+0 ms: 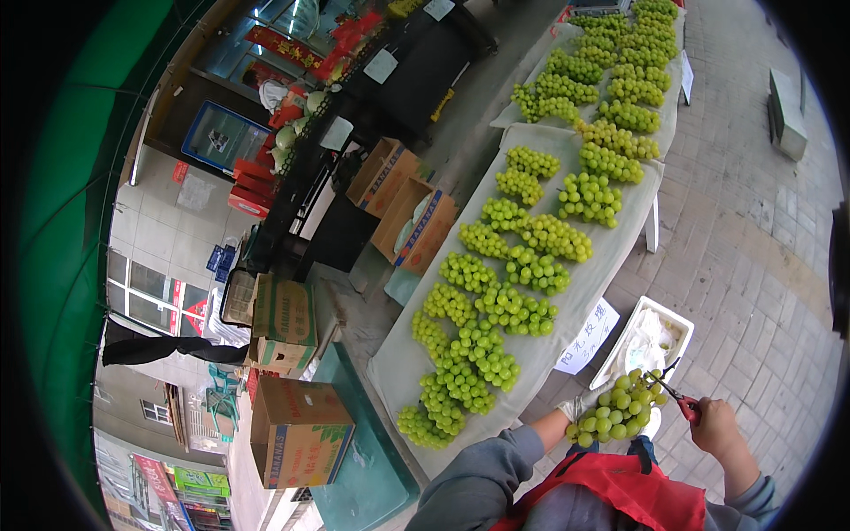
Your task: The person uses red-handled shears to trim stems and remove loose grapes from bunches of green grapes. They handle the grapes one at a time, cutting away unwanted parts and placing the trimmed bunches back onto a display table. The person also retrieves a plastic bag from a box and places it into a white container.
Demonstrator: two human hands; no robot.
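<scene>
My left hand [579, 404], in a pale thin glove, holds up a bunch of green grapes [617, 413] that hides most of its fingers. Bare and closed round red handles, my right hand [714, 425] grips a pair of pruning snips [688, 406]. The dark blades reach the stem at the top of the bunch; whether they are parted or closed is too small to tell. Beyond the grapes, on the ground, a white foam box [679, 325] holds crumpled white material. Many green grape bunches [518, 308] lie in rows on the cloth-covered table [564, 292] to the left.
A handwritten paper sign [587, 337] hangs at the table's near edge. Several cardboard banana boxes [302, 435] stand left of the table, one on a teal surface [365, 458]. A concrete block [788, 114] stands on the paving at the upper right. A white table leg [652, 226] shows below the cloth.
</scene>
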